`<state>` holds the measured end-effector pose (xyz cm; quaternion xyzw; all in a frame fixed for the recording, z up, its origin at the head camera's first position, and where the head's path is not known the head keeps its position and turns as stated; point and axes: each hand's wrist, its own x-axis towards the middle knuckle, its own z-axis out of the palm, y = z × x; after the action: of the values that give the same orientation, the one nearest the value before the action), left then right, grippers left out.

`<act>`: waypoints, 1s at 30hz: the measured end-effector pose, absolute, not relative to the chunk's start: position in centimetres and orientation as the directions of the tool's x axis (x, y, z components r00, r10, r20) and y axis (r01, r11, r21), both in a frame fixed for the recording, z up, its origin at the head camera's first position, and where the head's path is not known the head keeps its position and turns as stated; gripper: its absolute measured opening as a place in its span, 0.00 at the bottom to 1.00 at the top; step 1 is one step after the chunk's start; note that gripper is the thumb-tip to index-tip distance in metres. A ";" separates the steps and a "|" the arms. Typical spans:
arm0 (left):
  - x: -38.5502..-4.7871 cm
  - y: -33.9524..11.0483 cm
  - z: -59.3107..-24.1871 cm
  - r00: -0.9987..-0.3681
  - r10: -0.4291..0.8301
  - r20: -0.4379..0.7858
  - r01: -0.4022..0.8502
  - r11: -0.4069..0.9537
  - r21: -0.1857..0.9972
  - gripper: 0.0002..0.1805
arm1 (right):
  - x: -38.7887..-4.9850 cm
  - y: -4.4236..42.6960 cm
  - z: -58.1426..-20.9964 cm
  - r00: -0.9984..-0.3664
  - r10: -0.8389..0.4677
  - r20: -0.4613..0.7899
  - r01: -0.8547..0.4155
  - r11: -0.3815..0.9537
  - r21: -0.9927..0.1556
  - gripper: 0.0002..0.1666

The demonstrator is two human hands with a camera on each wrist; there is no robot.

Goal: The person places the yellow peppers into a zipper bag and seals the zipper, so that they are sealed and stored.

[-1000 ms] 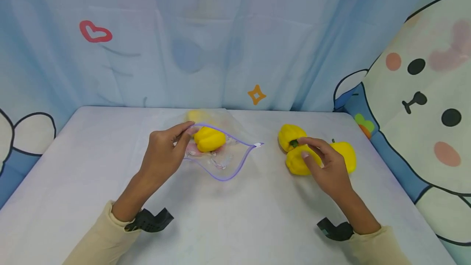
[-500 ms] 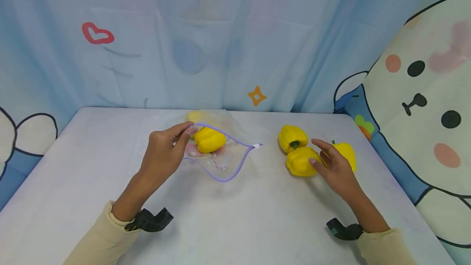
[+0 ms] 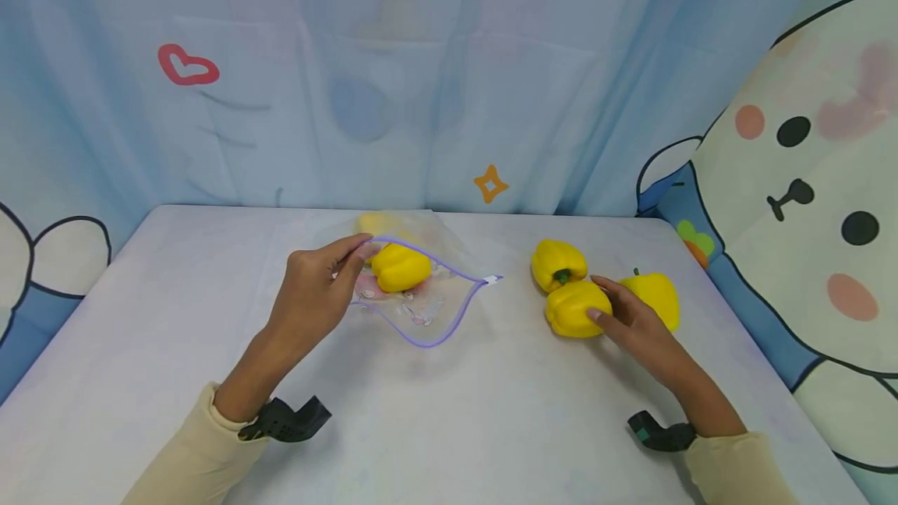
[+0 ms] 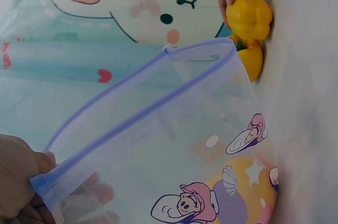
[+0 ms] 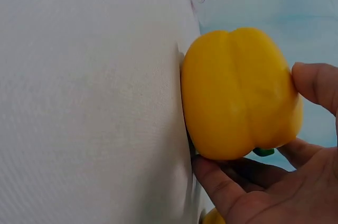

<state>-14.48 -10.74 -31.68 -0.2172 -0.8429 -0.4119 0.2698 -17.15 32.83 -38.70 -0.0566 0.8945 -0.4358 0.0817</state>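
The left hand [image 3: 312, 283] pinches the rim of a clear zip bag [image 3: 438, 310] with a purple edge; the bag's mouth gapes, and yellow peppers [image 3: 400, 267] show inside. In the left wrist view the bag [image 4: 158, 155] has printed cartoon shells. On the right, the right hand [image 3: 634, 326] grips a yellow pepper [image 3: 571, 309] on the table, thumb on the near side and fingers behind. The right wrist view shows the thumb and fingers around this pepper [image 5: 237, 97], its green stem toward the palm.
Another yellow pepper [image 3: 557, 262] touches the gripped one from behind. A further yellow pepper [image 3: 655, 296] sits just right of the right hand. The white table [image 3: 435, 427] ends at a patterned blue curtain [image 3: 351, 100] behind.
The right hand first drew back rightward, then came down and closed round the front pepper. The left hand and the bag have hardly moved.
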 end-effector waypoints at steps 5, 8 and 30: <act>-14.5 -10.7 -31.7 -0.754 0.153 0.639 0.598 0.563 0.571 0.14 | -17.0 32.9 -38.6 -0.973 -0.194 -0.127 -0.016 0.603 -0.798 0.42; -14.5 -10.8 -31.7 -0.754 0.158 0.638 0.600 0.560 0.571 0.14 | -17.0 33.0 -38.7 -0.973 -0.192 -0.126 -0.020 0.616 -0.787 0.42; -14.6 -10.9 -31.8 -0.757 0.154 0.635 0.597 0.560 0.575 0.14 | -16.0 30.1 -37.4 -0.965 -0.261 0.018 -0.168 0.564 -0.808 0.38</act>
<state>-14.61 -10.86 -31.84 -0.2231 -0.8416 -0.4125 0.2682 -16.00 30.12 -37.39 -0.1216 0.8828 -0.4508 0.0516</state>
